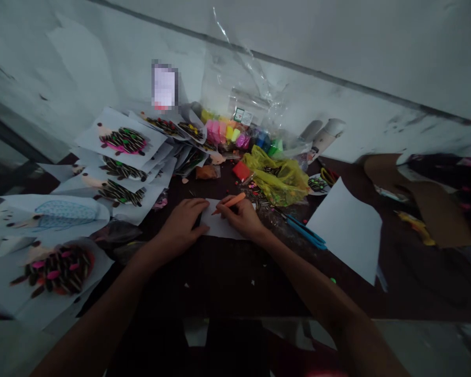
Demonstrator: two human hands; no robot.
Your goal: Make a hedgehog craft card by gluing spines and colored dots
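Note:
A small sheet of white paper [219, 226] lies on the dark table in front of me. My left hand [183, 224] rests at its left edge with fingers stretched out, the thumb pointing toward the sheet. Between the fingers of my right hand [243, 217] is an orange marker pen [235, 200]. Its tip points down and left at the paper and seems to touch it. Any marks on the sheet are too small to make out. Just right of my right hand lie blue-handled scissors [306, 233].
Paper sheets with hedgehog pictures [121, 141] are stacked at left. Behind my hands are a yellow plastic bag [284, 180], a red packet [242, 170] and a clear bag of colourful clay [235, 133]. A larger white sheet [347, 230] and brown cardboard [441, 214] lie at right.

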